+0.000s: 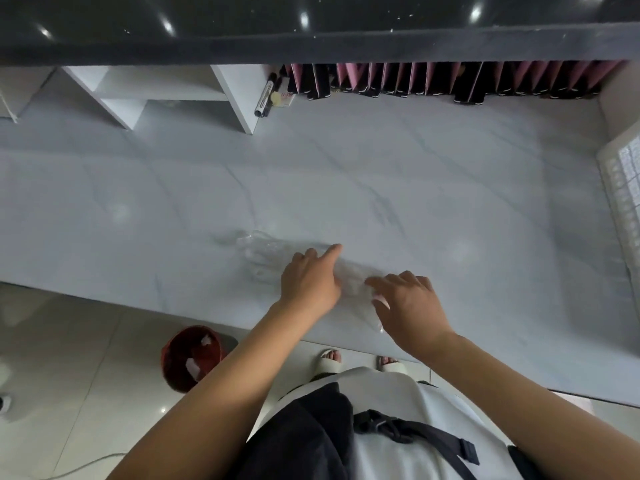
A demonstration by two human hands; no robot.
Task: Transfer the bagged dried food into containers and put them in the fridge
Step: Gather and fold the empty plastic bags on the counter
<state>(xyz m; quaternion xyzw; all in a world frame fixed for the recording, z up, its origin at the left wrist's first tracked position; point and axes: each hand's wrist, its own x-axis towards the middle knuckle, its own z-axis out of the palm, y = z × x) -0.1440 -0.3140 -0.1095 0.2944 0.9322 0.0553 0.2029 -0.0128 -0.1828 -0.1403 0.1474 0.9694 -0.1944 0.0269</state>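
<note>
- A clear plastic bag [277, 252] lies flat and crumpled on the desk [450, 202], near its front edge; it is blurred and looks empty or nearly so, though its contents cannot be told.
- The left hand [310, 280] rests on the bag with its index finger straight and the other fingers loosely bent, gripping nothing that shows.
- The right hand [408, 306] sits just right of the left one, fingers spread and lightly curled over the bag's near end; whether it pinches the film cannot be told.
- Risk: the thin, slick film could slide off the front edge, toward the red bin [192, 358] on the floor below the bag.
- Risk: no container shows near the bag, so any food left inside could spill if it is lifted carelessly.
</note>
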